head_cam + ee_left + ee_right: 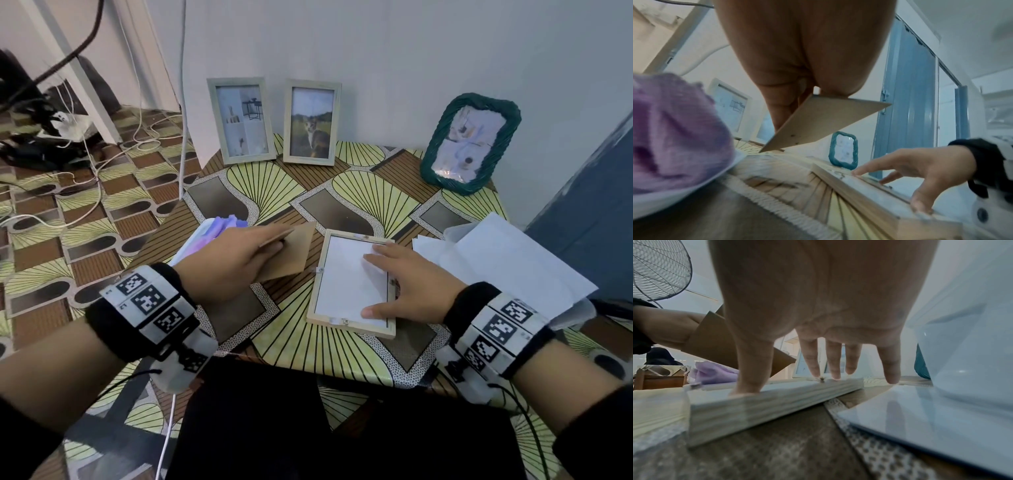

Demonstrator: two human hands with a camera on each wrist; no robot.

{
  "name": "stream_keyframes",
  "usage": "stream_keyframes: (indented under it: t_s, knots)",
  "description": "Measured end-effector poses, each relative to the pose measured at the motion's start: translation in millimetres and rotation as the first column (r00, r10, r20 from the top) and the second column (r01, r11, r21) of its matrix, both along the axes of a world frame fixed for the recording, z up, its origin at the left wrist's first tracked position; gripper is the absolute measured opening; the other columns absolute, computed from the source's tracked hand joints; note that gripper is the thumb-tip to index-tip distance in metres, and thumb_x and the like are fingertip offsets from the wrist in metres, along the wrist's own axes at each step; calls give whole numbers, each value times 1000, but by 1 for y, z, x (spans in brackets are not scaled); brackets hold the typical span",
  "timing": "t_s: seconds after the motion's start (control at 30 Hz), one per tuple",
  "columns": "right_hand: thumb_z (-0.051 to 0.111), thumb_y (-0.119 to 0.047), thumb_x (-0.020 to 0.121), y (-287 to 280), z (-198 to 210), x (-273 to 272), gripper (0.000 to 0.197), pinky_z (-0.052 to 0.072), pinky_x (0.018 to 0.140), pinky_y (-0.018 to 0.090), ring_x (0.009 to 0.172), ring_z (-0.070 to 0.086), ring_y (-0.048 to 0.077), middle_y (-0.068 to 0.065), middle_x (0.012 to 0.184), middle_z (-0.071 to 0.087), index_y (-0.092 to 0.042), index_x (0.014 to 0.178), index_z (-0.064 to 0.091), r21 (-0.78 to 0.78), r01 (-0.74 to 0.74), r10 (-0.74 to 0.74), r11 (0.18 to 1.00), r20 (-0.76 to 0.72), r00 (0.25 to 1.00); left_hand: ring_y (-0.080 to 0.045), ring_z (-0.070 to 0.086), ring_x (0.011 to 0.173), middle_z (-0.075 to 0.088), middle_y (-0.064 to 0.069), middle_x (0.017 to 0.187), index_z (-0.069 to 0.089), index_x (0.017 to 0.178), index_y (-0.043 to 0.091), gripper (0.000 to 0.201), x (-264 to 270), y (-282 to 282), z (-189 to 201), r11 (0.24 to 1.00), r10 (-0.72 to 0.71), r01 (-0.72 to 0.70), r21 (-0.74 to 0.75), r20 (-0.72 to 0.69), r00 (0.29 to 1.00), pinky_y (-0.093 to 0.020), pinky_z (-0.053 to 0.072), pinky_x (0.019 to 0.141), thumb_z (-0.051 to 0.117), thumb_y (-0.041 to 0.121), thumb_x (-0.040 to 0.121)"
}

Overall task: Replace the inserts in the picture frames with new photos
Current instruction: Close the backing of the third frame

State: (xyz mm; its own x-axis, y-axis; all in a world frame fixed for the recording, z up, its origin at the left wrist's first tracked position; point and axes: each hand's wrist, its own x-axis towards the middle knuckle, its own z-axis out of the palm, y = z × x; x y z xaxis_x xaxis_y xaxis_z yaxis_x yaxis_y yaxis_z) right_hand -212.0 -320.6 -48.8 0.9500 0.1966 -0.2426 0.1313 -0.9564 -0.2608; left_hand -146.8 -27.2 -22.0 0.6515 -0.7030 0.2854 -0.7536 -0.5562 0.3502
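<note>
Step in hand: closing up the frame (351, 284) that lies face down on the table (342, 192). A white sheet (346, 277) already sits in its recess, and the brown backing board (291, 251) has yet to go on top, so I judge this frame about half done.

Right hand (400, 284): fingers spread and nearly straight, pressing flat. In the right wrist view the thumb (750, 369) rests on the near rail, the three middle fingertips (835, 366) reach the far rail, and the little finger lands on the table just beyond the frame's edge.

Left hand (222, 260): thumb and fingers pinch one end of the backing board. The left wrist view shows the board tilted, its free corner low over the table and its other end raised, clear of the frame.

Sheet and fingers: the sheet lies under the right palm, inside the rails. The board hangs just to the left of the frame, apart from it.

How to do it well: lead with the board's low edge into the left rail, then lay it flat, sliding the right fingers off the sheet only as the board covers it. The small clips (321, 270) on the rails must stay turned outward, or the board will likely ride up on them.

Beside the frame: a stack of white sheets (507, 260) to the right, a purple cloth (219, 228) to the left.

Far edge: two upright frames (243, 120) and a green woven frame (471, 144) against the wall.
</note>
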Motion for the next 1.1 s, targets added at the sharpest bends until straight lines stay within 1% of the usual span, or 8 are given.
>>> stream_keyframes:
  t_s: [0.17, 0.33, 0.43, 0.5, 0.63, 0.83, 0.93, 1.1]
  knots:
    - [65, -73, 72, 1, 4, -13, 98, 37, 110, 42, 140, 32, 14, -6, 156, 32, -29, 151, 28, 40, 70, -75, 997, 127, 989, 28, 43, 91, 66, 10, 109, 59, 128, 12, 29, -13, -20, 12, 991, 17, -13, -131, 25, 1000, 4, 28, 80, 48, 9, 101]
    - [64, -65, 79, 0, 2, -31, 81, 45, 99, 39, 123, 49, 16, -7, 139, 51, -27, 145, 39, 162, 174, -201, 971, 176, 964, -18, 58, 116, 63, -2, 127, 54, 134, 8, 34, -17, -46, 6, 982, -46, 26, -187, -102, 994, -31, 42, 100, 44, 11, 102]
    - [71, -56, 79, 0, 2, -37, 67, 45, 94, 34, 117, 51, 15, -8, 129, 56, -25, 134, 49, 186, 159, -187, 970, 146, 971, -25, 58, 115, 61, -5, 130, 52, 136, 9, 36, -14, -57, -4, 989, -118, 109, -99, -85, 989, -36, 45, 96, 45, 10, 101]
    - [73, -48, 80, -2, 2, -38, 51, 44, 88, 30, 108, 54, 13, -9, 117, 60, -24, 121, 56, 228, 147, -178, 962, 120, 977, -24, 52, 125, 50, -1, 143, 44, 142, 18, 42, -13, -63, -10, 982, -137, 144, 121, -59, 989, -39, 46, 96, 44, 18, 100]
    - [73, -37, 84, -7, 5, -36, 48, 42, 94, 29, 114, 54, 15, -5, 124, 62, -20, 126, 58, 271, 146, -179, 951, 100, 979, -20, 41, 137, 26, 4, 158, 22, 150, 27, 59, -14, -73, -20, 846, -166, 129, 517, 26, 986, -39, 49, 94, 46, 31, 96]
    - [79, -38, 79, -16, 5, -31, 70, 35, 105, 24, 126, 48, 13, -2, 139, 54, -21, 141, 49, 234, 122, -144, 965, 78, 987, -17, 35, 140, 31, 8, 155, 17, 152, 31, 63, -10, -96, -23, 832, -214, 134, 539, 88, 973, -36, 45, 98, 50, 34, 98]
    - [81, -40, 77, -19, 5, -29, 80, 33, 108, 21, 129, 45, 10, -5, 143, 51, -21, 146, 45, 242, 147, -167, 959, 65, 984, -19, 45, 129, 46, 7, 145, 31, 147, 29, 49, -4, -107, -19, 841, -192, 130, 526, 66, 979, -38, 49, 94, 41, 28, 99]
    - [83, -35, 75, -21, 4, -29, 75, 39, 104, 28, 122, 50, 11, -6, 134, 59, -25, 142, 50, 275, 126, -155, 953, 86, 984, -23, 55, 115, 60, -2, 127, 38, 140, 31, 48, 1, -112, -15, 828, -110, 82, 555, 17, 994, -42, 50, 90, 44, 45, 95]
